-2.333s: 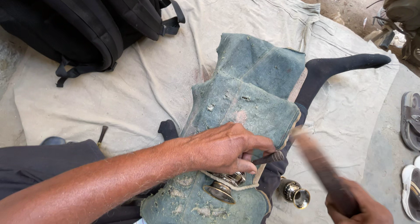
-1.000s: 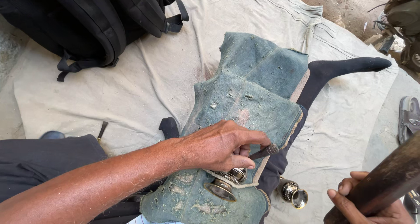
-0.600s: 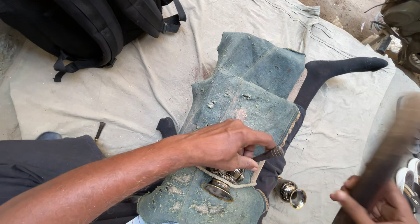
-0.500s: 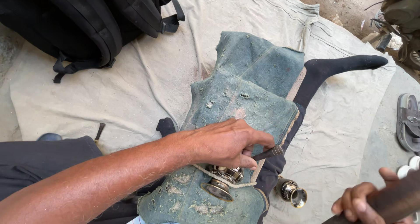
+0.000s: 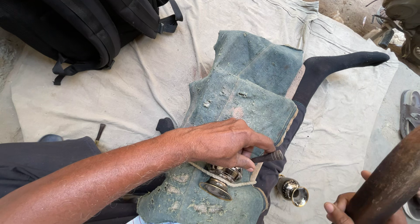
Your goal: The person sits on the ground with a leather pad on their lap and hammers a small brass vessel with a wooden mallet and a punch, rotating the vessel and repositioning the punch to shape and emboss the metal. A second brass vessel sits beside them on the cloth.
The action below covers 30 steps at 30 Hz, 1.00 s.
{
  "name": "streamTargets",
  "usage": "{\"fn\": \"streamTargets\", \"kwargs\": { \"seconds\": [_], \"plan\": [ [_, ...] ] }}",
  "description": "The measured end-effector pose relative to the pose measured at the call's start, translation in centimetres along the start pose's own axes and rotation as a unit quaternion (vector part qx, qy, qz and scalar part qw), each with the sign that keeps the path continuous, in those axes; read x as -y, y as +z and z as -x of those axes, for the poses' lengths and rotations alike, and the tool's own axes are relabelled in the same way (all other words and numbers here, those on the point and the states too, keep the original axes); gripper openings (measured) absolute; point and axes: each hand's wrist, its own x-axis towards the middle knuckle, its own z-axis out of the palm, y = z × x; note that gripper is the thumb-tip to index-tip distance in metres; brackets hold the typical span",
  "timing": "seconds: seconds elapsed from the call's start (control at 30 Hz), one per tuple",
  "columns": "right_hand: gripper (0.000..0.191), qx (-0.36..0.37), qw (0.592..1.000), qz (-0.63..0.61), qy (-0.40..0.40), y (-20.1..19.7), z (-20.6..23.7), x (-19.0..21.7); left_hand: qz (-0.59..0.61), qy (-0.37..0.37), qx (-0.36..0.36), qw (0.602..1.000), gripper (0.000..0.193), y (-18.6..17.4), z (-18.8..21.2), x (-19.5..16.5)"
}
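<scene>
The left hand (image 5: 223, 143) is gripping a thin dark metal punch (image 5: 267, 156) between thumb and fingers, with the tip pointing down at a small round brass piece (image 5: 221, 180). This piece is lying on a worn blue-grey cloth pad (image 5: 245, 97) spread over the person's leg, and a pale cord (image 5: 218, 177) is passing across it, seemingly keeping it in place. The right hand (image 5: 350, 208) is sitting at the lower right edge of the view and is clenching the lower end of a thick dark wooden mallet (image 5: 387, 184), which is raised and well apart from the punch.

I judge that the step in hand is the chasing or stamping of the brass piece: the punch is placed and the mallet is lifted for a blow. The next move is calling for a straight hit on the head of the punch, while the left hand is keeping the tool steady so that it is not slipping on the metal.

A second brass piece (image 5: 293, 192) is lying just beside the leg on a pale canvas sheet (image 5: 131, 88) that is covering the ground. The foot in a black sock (image 5: 337, 64) is stretching out above the pad. A black backpack (image 5: 87, 18) is resting at the upper left, and a sandal (image 5: 410, 112) is lying at the right edge.
</scene>
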Motion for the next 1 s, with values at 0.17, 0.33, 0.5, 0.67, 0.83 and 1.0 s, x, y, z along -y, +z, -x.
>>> {"fn": "streamTargets", "kwargs": {
  "seconds": [0.17, 0.33, 0.5, 0.67, 0.83, 1.0],
  "plan": [
    [0.081, 0.045, 0.995, -0.081, -0.019, 2.1, 0.2, -2.3, -0.006, 0.026, -0.056, 0.998, 0.048, 0.5, 0.9, -0.5],
    [0.051, -0.089, 0.989, -0.103, 0.051, 6.2, 3.4, 5.5, 0.075, -0.031, -0.205, 0.975, 0.041, 0.6, 3.9, -0.8],
    [0.067, 0.005, 0.889, -0.431, 0.151, 11.3, 2.9, 14.2, -0.05, -0.063, -0.232, 0.969, 0.032, 1.1, 6.7, -1.3],
    [0.063, 0.118, 0.839, -0.506, 0.163, 14.0, 2.0, 19.7, -0.191, 0.015, -0.236, 0.953, 0.035, 4.1, 8.5, -2.3],
    [0.06, 0.066, 0.811, -0.556, 0.17, 14.2, 2.5, 22.2, -0.183, -0.066, -0.261, 0.945, 0.036, 4.7, 8.6, -2.7],
    [0.071, 0.101, 0.847, -0.521, 0.023, 11.6, 3.6, 22.2, -0.02, -0.387, -0.147, 0.91, 0.027, 2.5, 9.1, -2.8]
  ]
}}
